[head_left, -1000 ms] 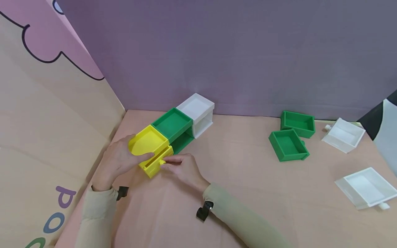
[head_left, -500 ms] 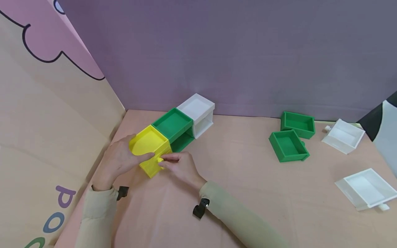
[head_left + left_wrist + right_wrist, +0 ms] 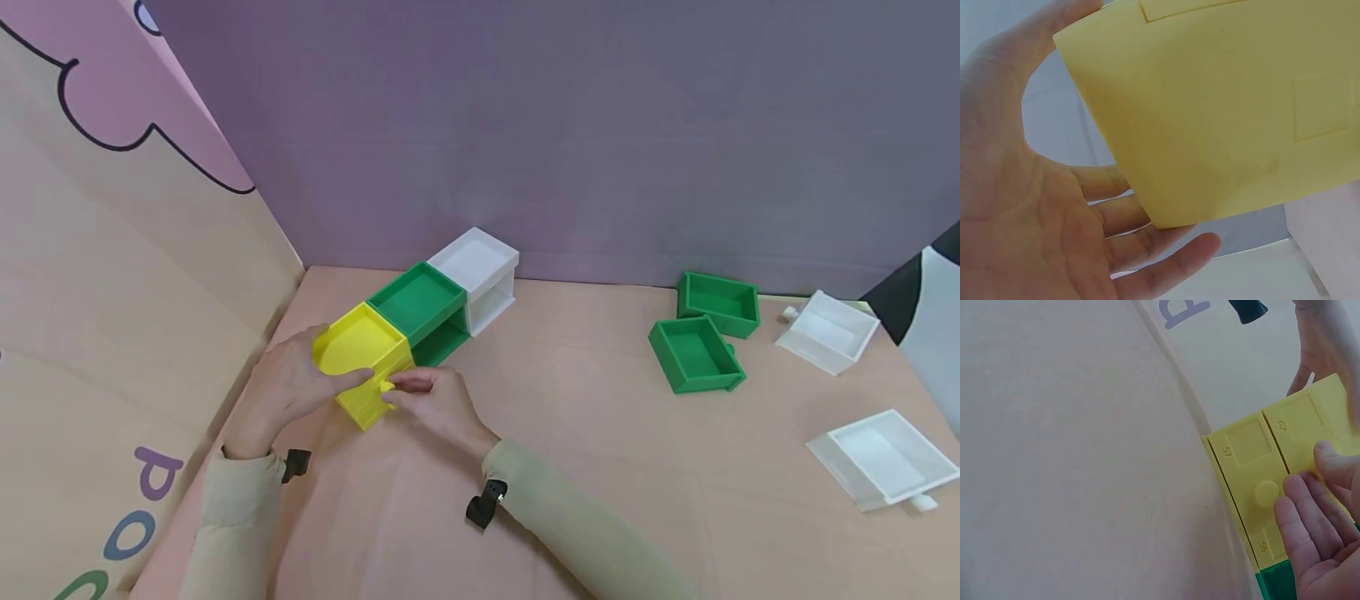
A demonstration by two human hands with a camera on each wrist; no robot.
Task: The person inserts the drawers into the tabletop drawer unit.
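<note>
Three small drawer boxes stand side by side in the head view: yellow (image 3: 362,340), green (image 3: 417,300) and white (image 3: 476,257). My left hand (image 3: 281,387) grips the yellow box from its left end, thumb over the top edge and fingers behind, as the left wrist view shows around its plain side (image 3: 1210,119). At the yellow front, my right hand (image 3: 442,404) pinches an upper drawer knob (image 3: 386,386) between thumb and fingertips. Both yellow fronts look flush. A lower round knob (image 3: 1266,495) shows beside the fingers in the right wrist view. The green and white boxes have open fronts.
Two green drawers (image 3: 678,383) lie near the back right of the pink cloth (image 3: 570,400). Farther right sit a white drawer (image 3: 828,332) and another white drawer (image 3: 873,492) nearer the front. A grey-purple wall (image 3: 570,150) rises behind, a printed panel (image 3: 135,292) at left.
The upper yellow drawer, slightly out one second ago, has slid in flush with the box. My right hand moved slightly left with it; my left hand stays on the box.
</note>
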